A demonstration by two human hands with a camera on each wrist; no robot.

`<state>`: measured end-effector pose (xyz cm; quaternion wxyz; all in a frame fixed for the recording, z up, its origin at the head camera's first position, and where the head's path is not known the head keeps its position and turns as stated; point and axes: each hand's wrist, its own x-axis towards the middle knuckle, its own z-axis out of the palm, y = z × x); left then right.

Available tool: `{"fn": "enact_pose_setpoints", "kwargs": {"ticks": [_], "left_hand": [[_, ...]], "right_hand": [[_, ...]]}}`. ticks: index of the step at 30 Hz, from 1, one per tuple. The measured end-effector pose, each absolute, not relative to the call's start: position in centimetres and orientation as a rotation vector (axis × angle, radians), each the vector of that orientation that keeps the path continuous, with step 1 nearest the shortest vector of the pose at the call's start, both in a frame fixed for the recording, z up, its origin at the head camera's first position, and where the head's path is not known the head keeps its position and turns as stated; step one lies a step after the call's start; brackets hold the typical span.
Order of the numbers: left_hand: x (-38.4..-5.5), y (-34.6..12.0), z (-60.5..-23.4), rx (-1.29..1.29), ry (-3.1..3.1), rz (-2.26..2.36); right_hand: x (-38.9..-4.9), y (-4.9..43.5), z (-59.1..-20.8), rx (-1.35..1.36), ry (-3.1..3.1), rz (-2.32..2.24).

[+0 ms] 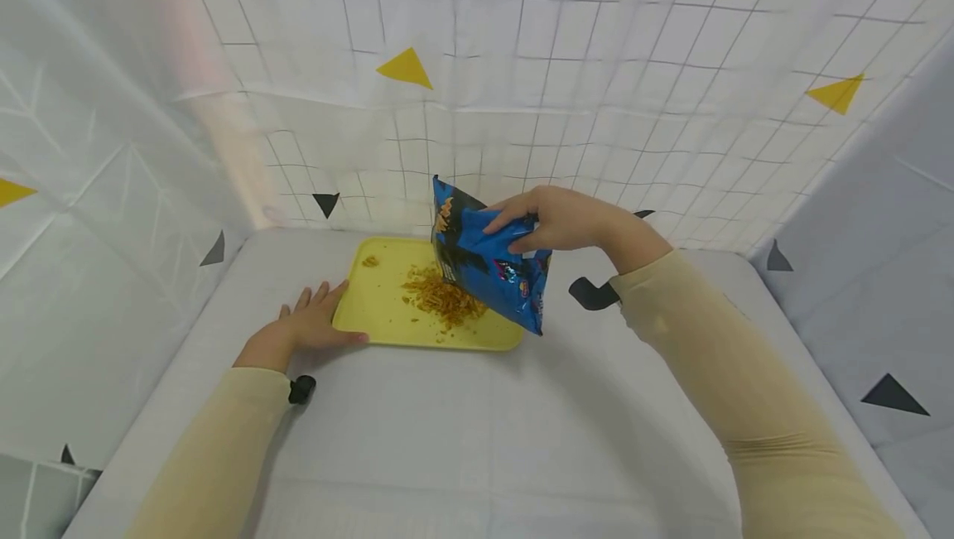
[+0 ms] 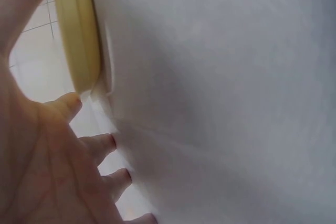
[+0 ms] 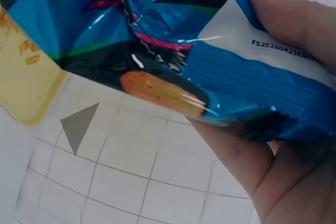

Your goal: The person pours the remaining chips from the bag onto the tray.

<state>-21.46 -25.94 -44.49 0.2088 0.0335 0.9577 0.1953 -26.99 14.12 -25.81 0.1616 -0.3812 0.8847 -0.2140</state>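
Note:
A blue snack bag (image 1: pixel 484 262) tilts over a yellow tray (image 1: pixel 373 315), its lower left end just above a heap of orange-brown snack crumbs (image 1: pixel 440 295). My right hand (image 1: pixel 562 220) grips the bag from above and behind; the right wrist view shows the thumb and fingers on either side of the blue bag (image 3: pixel 157 40). At the tray's left edge my left hand (image 1: pixel 313 324) rests with spread fingers, thumb along the near rim. In the left wrist view the left hand (image 2: pixel 47 145) has its fingers straight, touching the tray's side (image 2: pixel 79 35). The bag's mouth is hidden.
A white cloth (image 1: pixel 417 431) covers the table. Behind the tray stands a white sheet wall (image 1: pixel 522 108) with grid lines and yellow and black triangles. Similar sheets (image 1: pixel 879 291) rise at both sides. A small crumb clump (image 1: pixel 370 261) lies apart near the tray's far left corner.

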Motion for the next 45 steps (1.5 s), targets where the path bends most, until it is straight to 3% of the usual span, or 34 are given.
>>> {"fn": "enact_pose_setpoints", "kwargs": {"ticks": [12, 21, 45], "left_hand": [[-21.4, -25.8, -44.3, 0.112, 2.667, 0.538], [-22.3, -26.7, -46.3, 0.108, 2.684, 0.531], [-21.4, -26.0, -44.6, 0.123, 2.668, 0.538]], "right_hand": [[-26.6, 13.5, -26.4, -1.129, 2.537, -0.611], [-26.8, 12.6, -27.4, -1.152, 2.520, -0.619], [-26.8, 10.4, -28.3, -1.182, 2.495, -0.567]]}}
